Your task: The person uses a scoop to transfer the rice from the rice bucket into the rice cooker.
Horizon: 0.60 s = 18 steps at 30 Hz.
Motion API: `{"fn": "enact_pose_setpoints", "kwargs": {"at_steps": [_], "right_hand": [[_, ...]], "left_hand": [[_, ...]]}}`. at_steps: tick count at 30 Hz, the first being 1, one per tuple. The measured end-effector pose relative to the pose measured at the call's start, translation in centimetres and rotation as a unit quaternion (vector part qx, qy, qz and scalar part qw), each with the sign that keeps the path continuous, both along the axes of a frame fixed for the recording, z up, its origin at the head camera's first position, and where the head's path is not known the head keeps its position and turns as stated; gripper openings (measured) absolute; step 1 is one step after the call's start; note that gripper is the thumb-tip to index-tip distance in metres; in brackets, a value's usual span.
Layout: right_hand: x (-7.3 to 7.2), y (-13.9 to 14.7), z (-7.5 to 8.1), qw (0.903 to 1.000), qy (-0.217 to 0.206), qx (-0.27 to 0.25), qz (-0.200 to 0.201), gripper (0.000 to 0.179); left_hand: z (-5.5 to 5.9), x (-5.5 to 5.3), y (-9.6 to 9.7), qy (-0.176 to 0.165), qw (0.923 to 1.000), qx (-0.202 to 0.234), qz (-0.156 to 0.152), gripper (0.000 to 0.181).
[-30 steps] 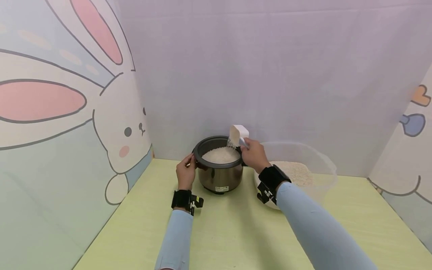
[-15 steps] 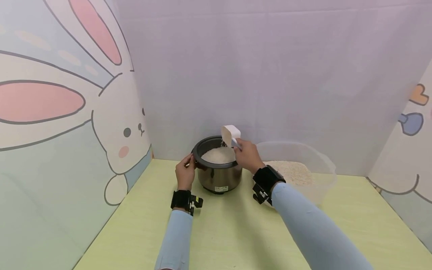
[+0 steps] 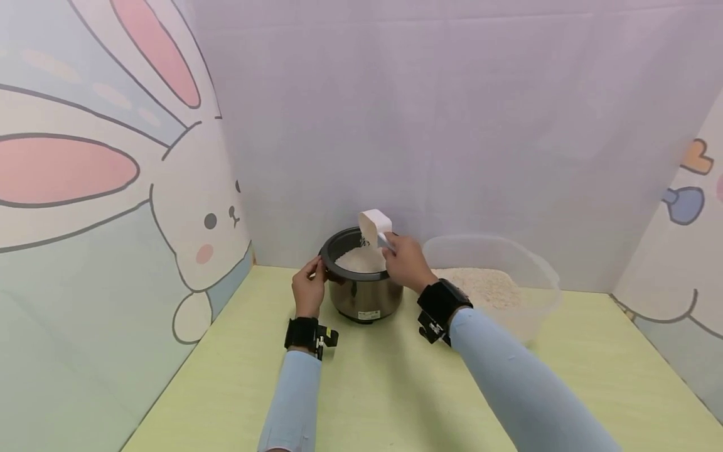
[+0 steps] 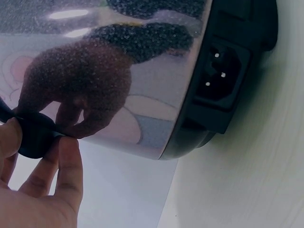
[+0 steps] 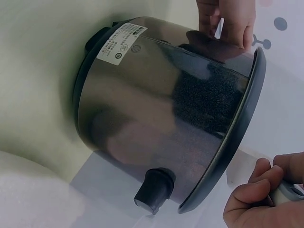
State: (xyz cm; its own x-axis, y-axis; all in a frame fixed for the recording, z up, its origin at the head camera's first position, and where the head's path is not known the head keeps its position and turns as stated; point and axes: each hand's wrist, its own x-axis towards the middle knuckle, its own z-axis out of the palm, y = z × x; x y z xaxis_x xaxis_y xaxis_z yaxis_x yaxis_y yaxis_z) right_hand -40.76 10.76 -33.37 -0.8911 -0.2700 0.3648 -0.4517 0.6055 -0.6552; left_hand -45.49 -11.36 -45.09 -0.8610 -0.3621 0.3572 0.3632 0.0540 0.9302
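A dark metallic rice cooker (image 3: pixel 361 298) without a lid stands near the back wall, with white rice (image 3: pixel 358 260) inside. My left hand (image 3: pixel 309 294) pinches its black side handle (image 4: pixel 35 135) between thumb and fingers. Above the cooker's opening, my right hand (image 3: pixel 408 263) grips the handle of a white scoop (image 3: pixel 377 224). The scoop is tipped leftward, and grains fall from it into the cooker. In the right wrist view, the curled fingers (image 5: pixel 254 192) hold the scoop's handle, and most of the scoop is hidden.
A translucent plastic tub (image 3: pixel 545 285) holding more rice (image 3: pixel 488 287) stands right of the cooker, partly behind my right forearm. The pale wall (image 3: pixel 452 125) is close behind both. A power socket (image 4: pixel 222 76) sits low on the cooker's side.
My right hand has moved left with the tipped scoop, from the cooker's right rim to over its middle, while rice pours out. The left hand stays on the handle.
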Motion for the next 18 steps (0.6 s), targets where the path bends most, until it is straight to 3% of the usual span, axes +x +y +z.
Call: {"fn": "enact_pose_setpoints", "kwargs": {"at_steps": [6, 18], "right_hand": [[0.5, -0.3, -0.2, 0.9997, 0.001, 0.024, 0.006, 0.047], [1.2, -0.4, -0.3, 0.9955, 0.045, 0.078, 0.029, 0.047]], "left_hand": [[-0.2, -0.1, -0.1, 0.001, 1.0000, -0.002, -0.002, 0.026], [-0.3, 0.0, -0.1, 0.006, 1.0000, 0.001, -0.006, 0.026]]}}
